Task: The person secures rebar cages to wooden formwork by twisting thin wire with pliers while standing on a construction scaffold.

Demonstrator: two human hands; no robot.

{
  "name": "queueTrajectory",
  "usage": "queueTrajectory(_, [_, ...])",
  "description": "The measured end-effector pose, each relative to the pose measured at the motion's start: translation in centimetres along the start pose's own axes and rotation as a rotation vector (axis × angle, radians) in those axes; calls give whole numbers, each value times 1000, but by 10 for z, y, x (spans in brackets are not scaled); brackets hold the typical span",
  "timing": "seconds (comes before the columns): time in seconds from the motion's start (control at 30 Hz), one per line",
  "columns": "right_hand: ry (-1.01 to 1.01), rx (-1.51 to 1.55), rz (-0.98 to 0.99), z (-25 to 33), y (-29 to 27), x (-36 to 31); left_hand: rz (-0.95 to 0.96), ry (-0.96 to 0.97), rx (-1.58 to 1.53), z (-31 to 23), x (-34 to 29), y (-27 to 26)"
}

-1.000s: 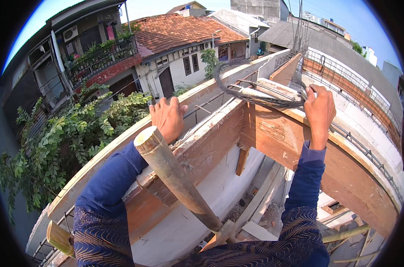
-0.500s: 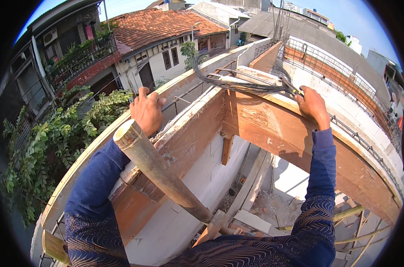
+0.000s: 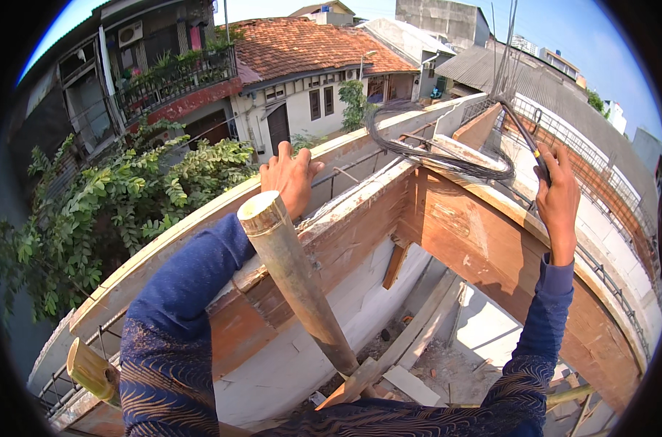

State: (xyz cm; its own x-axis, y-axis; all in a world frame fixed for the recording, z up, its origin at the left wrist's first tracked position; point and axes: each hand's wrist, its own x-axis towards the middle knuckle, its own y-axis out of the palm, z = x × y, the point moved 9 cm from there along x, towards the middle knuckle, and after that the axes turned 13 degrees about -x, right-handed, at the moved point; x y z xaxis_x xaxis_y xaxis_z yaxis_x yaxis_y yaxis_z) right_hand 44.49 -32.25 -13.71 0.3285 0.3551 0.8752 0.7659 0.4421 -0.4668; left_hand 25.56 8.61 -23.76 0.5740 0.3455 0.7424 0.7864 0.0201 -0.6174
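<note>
My left hand [image 3: 290,180] is at the top edge of the outer formwork board [image 3: 200,227], its fingers bent over the edge with the tips hidden. Just in front of its wrist rises a thick bamboo pole [image 3: 291,271] with a cut top. My right hand [image 3: 559,200] is closed around the handle of a dark, hammer-like tool [image 3: 522,130] with a yellow band. The tool points up and away over the far beam; its head blurs into the background. A coil of dark wire [image 3: 455,164] lies on the formwork corner between my hands.
Brown plywood formwork [image 3: 484,231] meets at a corner, with rebar [image 3: 345,173] along the channel. Below lie planks [image 3: 418,320] and rubble. Another bamboo end [image 3: 90,368] sticks up at lower left. A leafy tree [image 3: 127,211] and tiled-roof house [image 3: 294,47] stand beyond.
My view has turned left. My right hand has lifted off the beam's edge, and the tool now points up instead of lying by the wire coil. The left hand keeps its place.
</note>
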Motion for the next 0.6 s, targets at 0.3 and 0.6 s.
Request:
queueTrajectory(0.3, [-873, -278, -141, 181, -11, 41, -14, -17, -4, 6, 4, 0])
queueTrajectory(0.6, [-1188, -304, -210, 248, 8, 78, -63, -15, -11, 2, 3, -2])
